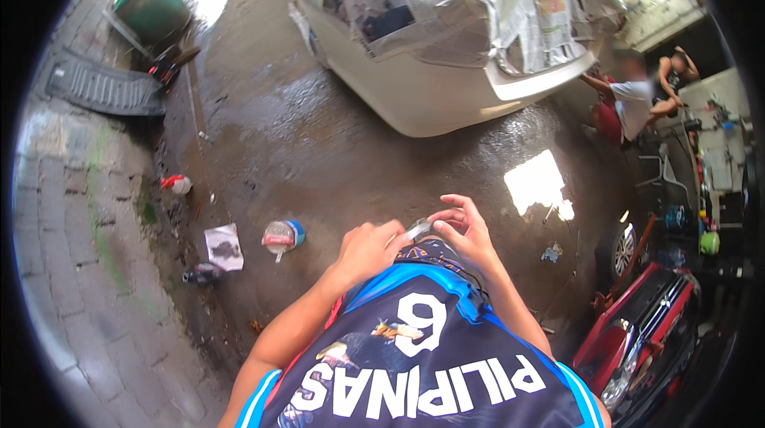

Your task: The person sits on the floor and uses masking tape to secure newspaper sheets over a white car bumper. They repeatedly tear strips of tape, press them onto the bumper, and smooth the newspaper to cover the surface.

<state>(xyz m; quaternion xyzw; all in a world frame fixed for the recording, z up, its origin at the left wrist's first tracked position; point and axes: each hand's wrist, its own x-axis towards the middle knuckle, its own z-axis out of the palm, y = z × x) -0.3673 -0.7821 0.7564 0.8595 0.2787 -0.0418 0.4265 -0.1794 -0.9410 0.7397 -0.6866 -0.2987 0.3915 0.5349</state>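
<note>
Both hands are close together in front of my waist. My left hand (373, 248) is closed, its fingertips pinching a small pale piece (417, 229) that looks like folded paper or cloth; its exact kind cannot be made out. Just to the right, my right hand (465, 229) has its fingers bent and spread apart, with the thumb tip near the pale piece. Patterned dark shorts (434, 251) show beneath the hands. A white car body (414, 97) stands ahead, its upper part masked with newspaper and plastic sheeting (454, 9).
A tub with a blue label (284, 237) and a printed sheet (224, 247) lie on the wet concrete floor at left. A red-capped bottle (176, 184) is by the block wall (72, 189). A person (629, 101) crouches beside the car. A red bumper (637, 332) lies at right.
</note>
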